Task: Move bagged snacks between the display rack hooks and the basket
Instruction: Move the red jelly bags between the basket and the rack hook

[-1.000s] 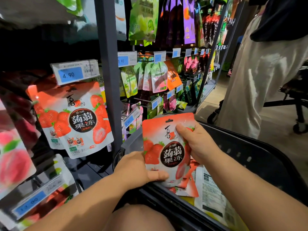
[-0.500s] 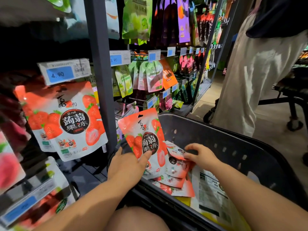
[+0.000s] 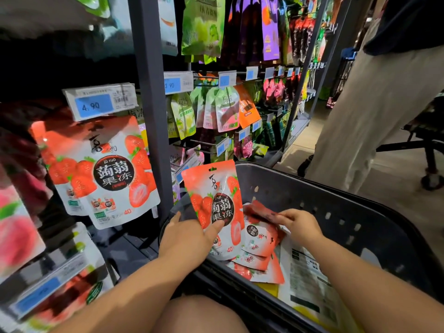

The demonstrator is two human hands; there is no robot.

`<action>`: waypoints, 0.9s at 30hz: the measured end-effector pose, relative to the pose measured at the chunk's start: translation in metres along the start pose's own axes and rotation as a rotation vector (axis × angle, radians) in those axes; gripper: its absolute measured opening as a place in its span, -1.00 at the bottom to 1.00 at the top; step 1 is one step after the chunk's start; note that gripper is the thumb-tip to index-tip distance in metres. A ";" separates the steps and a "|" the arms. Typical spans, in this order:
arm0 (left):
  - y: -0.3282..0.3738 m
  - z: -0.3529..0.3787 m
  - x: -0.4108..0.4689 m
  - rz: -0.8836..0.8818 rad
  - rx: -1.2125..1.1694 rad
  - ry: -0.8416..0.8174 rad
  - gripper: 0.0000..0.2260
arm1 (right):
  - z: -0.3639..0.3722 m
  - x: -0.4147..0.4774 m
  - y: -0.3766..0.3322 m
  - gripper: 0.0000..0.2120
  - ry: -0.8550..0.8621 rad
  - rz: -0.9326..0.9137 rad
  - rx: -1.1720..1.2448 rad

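basket (image 3: 348,212) right side open | bag pile (image 3: 259,239) fills left | rack post (image 3: 153,131) btwn basket & hung bags (image 3: 105,174)

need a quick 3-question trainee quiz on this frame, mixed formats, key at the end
1. True or false: the left hand holds a strawberry bag upright.
2. The right hand is: A) empty and open; B) pinching a red bag inside the basket; C) out of view.
3. Fill in: the price tag above the hanging strawberry bag reads ___.
Key: 1 true; 2 B; 3 4.90.
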State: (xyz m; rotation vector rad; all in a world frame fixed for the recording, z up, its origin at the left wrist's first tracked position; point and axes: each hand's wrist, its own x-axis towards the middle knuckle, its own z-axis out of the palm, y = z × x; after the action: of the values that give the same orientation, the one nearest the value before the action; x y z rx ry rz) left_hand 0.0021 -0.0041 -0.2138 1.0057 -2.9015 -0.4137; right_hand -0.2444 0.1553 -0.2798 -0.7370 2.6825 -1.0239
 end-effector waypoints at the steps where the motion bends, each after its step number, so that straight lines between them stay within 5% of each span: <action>1: 0.002 -0.003 -0.002 0.013 -0.004 0.001 -0.48 | -0.003 0.000 -0.004 -0.91 0.035 -0.031 0.037; 11: 0.004 -0.009 -0.006 0.038 -0.040 0.018 -0.48 | -0.061 -0.013 -0.065 -0.83 0.429 -0.320 0.370; 27: -0.004 -0.002 -0.002 0.112 -0.048 0.112 -0.45 | -0.070 -0.038 -0.090 -0.88 0.008 -0.277 0.665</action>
State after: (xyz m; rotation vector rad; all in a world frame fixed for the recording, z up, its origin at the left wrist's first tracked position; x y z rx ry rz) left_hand 0.0064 -0.0068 -0.2133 0.8273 -2.8162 -0.4044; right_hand -0.2001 0.1576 -0.1679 -0.9498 2.0484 -1.8435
